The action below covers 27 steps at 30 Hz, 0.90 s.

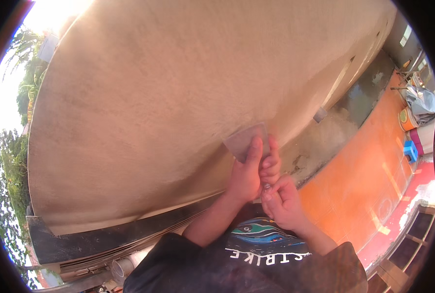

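Observation:
My left hand is closed around a flat, grey, four-cornered piece, its thumb pressed along the face. Whether this is a scraper blade or a folded sheet, I cannot tell. Behind it spreads a broad beige plastered wall with smeared, darker patches; I cannot tell if the piece touches it. Just below the left hand, my right hand is closed in a pinch, its fingertips close to the left hand's lower edge. What sits between those fingertips is too small to name.
An orange floor stretches to the right, with a grey cement strip along the wall's foot. At the far right stand a blue stool and an orange-and-white bucket. A dark ledge borders the wall at lower left.

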Motion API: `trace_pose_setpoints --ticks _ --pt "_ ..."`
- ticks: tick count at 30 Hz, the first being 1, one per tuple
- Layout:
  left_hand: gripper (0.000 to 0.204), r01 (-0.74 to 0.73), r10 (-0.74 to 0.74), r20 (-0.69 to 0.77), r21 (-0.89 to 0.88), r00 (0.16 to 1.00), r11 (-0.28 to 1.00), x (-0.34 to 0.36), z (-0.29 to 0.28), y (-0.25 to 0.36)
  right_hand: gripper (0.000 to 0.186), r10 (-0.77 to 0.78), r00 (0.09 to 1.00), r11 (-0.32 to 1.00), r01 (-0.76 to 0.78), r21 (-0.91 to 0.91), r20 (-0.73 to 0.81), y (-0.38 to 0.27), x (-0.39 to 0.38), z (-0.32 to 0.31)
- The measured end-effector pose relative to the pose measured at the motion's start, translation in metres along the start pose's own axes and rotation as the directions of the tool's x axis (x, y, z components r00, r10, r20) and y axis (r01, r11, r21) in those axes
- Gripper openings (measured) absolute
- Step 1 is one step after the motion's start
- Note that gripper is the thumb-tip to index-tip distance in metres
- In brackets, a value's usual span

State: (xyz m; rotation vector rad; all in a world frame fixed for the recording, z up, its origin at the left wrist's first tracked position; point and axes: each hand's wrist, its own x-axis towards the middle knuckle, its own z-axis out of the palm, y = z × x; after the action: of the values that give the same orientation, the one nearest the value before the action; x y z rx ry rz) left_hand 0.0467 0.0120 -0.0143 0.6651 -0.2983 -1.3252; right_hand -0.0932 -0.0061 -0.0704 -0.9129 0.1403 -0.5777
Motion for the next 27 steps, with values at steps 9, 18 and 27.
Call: trace_pose_setpoints --ticks 9,18,27 --pt "0.041 0.089 -0.088 -0.091 0.004 0.992 0.996 0.002 0.001 0.004 0.015 0.053 0.997 0.998 -0.055 0.039 0.052 -0.008 0.009 0.0" --pt "0.041 0.125 -0.127 -0.091 -0.032 0.988 0.992 -0.002 0.002 0.009 0.014 0.039 0.997 0.999 -0.038 -0.015 0.07 -0.012 0.012 0.005" --pt "0.043 0.018 -0.016 0.085 -0.02 0.996 1.0 0.008 0.0 0.004 0.014 0.06 0.998 0.996 -0.06 -0.066 0.002 -0.018 0.01 0.0"
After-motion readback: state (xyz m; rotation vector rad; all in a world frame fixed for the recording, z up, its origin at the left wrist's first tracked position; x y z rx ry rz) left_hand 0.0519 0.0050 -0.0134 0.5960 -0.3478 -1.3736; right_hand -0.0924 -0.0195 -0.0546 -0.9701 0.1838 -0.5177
